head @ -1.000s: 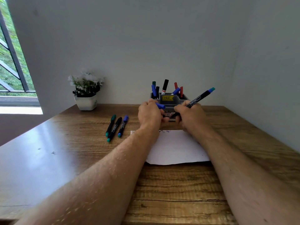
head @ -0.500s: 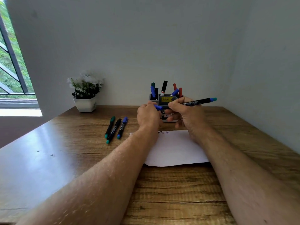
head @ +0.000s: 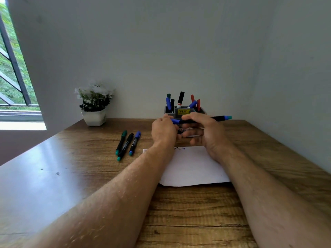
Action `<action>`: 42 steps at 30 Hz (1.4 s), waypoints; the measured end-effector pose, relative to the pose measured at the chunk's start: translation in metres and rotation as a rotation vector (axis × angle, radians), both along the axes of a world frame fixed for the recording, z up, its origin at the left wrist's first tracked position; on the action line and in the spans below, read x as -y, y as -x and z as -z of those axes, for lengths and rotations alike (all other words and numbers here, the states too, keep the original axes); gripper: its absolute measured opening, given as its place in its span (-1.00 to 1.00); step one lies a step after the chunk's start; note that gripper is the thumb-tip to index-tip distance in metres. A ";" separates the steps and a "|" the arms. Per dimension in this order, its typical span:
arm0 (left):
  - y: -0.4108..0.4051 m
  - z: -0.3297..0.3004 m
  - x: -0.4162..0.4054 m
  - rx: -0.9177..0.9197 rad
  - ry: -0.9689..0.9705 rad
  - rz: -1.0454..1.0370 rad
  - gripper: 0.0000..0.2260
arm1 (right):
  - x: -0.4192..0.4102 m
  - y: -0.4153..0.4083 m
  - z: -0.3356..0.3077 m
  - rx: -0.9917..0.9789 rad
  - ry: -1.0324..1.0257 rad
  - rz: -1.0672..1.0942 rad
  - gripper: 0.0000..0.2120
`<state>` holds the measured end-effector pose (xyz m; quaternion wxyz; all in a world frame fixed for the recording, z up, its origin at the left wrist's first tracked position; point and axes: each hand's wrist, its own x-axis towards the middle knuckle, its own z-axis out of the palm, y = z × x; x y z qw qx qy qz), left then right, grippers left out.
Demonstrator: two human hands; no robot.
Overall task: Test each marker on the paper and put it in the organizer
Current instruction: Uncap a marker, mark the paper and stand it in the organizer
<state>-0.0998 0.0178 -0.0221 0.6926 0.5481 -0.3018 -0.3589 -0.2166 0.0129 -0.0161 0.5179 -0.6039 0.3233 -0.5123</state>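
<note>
- Now the right hand (head: 209, 133) pinches a black marker (head: 217, 118) level before the organizer (head: 184, 111).
- Left hand (head: 163, 130) closes its grip on the blue cap (head: 175, 121).
- Both hover above the paper (head: 193, 167); three markers (head: 127, 143) lie on the counter (head: 188, 212).

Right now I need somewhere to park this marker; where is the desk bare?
Bare: the wood right of the paper, the stretch between the three loose markers and the plant, and the near edge. Crowded: around the organizer, where both hands work.
</note>
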 end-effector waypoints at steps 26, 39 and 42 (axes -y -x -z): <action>-0.008 -0.008 0.000 -0.038 -0.022 -0.072 -0.80 | 0.000 0.006 0.002 -0.261 0.356 0.106 -0.88; -0.009 -0.004 0.000 -0.070 0.124 -0.047 -0.80 | 0.015 0.003 0.012 -0.496 0.587 0.312 -0.91; -0.009 -0.005 0.001 -0.139 0.110 -0.019 -0.84 | 0.016 0.003 0.013 -0.506 0.586 0.315 -0.92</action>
